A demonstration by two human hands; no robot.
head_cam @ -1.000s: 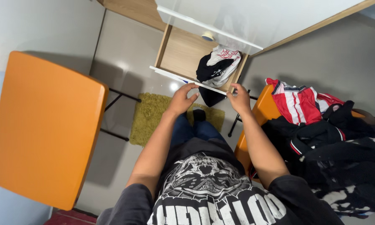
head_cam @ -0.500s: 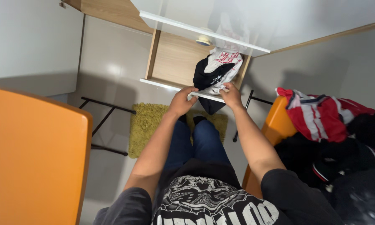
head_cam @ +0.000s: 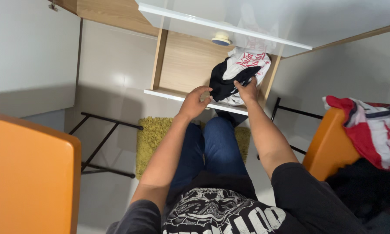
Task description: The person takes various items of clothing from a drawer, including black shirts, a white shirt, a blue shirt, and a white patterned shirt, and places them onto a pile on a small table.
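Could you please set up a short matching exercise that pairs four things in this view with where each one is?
Things:
1. left hand
2. right hand
3. green rug
4. red and white striped garment

Places:
a. on the floor under the person's legs
b. on the black garment in the drawer
c. over the drawer's white front edge
d. on the orange table at the right

Pairs: 1-c, 2-b, 3-a, 4-d
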